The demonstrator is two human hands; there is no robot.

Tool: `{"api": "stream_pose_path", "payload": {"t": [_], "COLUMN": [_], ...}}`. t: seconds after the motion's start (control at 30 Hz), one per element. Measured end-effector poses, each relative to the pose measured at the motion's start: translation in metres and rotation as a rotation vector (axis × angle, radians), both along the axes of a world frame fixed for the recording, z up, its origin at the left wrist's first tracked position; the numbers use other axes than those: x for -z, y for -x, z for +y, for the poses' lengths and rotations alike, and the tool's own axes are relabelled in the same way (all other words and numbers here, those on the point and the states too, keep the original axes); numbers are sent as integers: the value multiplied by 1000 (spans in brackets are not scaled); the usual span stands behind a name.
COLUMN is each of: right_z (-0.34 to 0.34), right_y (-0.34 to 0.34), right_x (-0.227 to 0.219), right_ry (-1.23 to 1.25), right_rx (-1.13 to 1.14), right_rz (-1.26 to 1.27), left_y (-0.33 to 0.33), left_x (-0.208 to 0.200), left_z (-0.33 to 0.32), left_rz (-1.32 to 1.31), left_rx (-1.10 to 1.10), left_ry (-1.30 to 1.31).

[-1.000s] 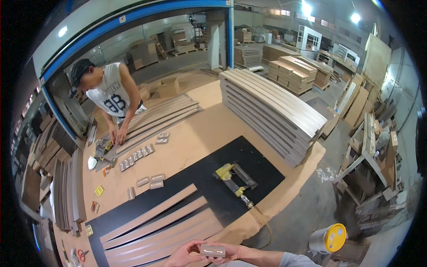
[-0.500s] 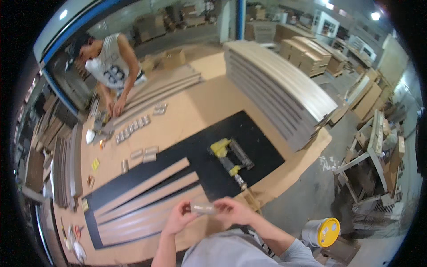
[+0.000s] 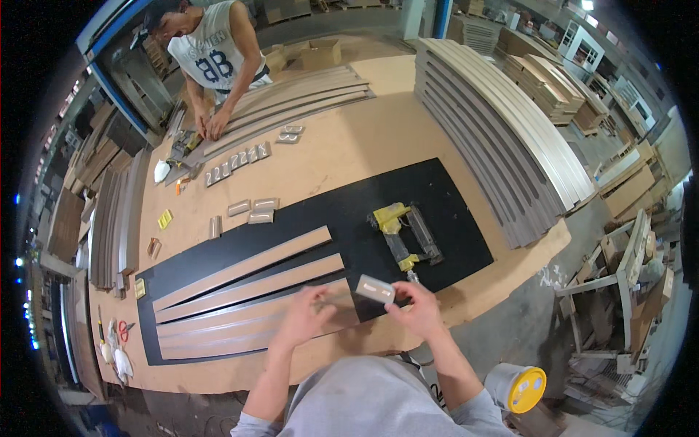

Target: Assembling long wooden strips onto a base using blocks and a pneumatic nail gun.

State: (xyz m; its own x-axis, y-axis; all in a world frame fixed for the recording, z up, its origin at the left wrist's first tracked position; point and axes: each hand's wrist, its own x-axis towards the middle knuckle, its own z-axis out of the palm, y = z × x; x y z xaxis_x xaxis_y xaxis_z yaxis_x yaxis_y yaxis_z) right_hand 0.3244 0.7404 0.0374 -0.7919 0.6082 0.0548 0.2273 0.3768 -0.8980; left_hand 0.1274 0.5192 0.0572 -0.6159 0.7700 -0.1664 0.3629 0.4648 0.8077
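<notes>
My right hand [image 3: 416, 312] grips a small beige rectangular block with a glossy face [image 3: 376, 289] by its right end, above the edge of the black mat [image 3: 453, 191]. To its left, my left hand [image 3: 304, 317] is open and holds nothing, its fingers loosely bent. Beneath and beyond the left hand lie several long wood-toned slats [image 3: 250, 290] side by side on the mat. A yellow and black nail gun [image 3: 402, 237] rests on the mat past my right hand. Similar small blocks [image 3: 262, 216] sit beside the mat's far edge.
A tall stack of long grey panels [image 3: 486, 138] stands at the right of the brown-covered table. Across the table a co-worker [image 3: 218, 65] bends over long strips [image 3: 291, 109]. Red scissors [image 3: 124, 331] lie at the left; a yellow-lidded bucket [image 3: 526, 388] stands on the floor.
My hands have come apart; both were on the block before. The left has let go, and the right has carried it a little right and farther out. The view has shifted too.
</notes>
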Motion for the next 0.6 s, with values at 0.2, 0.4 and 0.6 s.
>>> {"api": "stream_pose_path", "payload": {"t": [0.2,0.4,0.6], "right_z": [21,21,28], "right_y": [14,27,29], "right_x": [5,5,3], "right_ry": [-147,-226,-287], "right_rx": [38,26,28], "right_rz": [-94,-166,-217], "left_y": [25,33,27], "left_x": [31,58,44], "left_z": [3,18,24], "left_rz": [561,763,679], "left_rx": [135,54,102], "left_ry": [210,142,171]}}
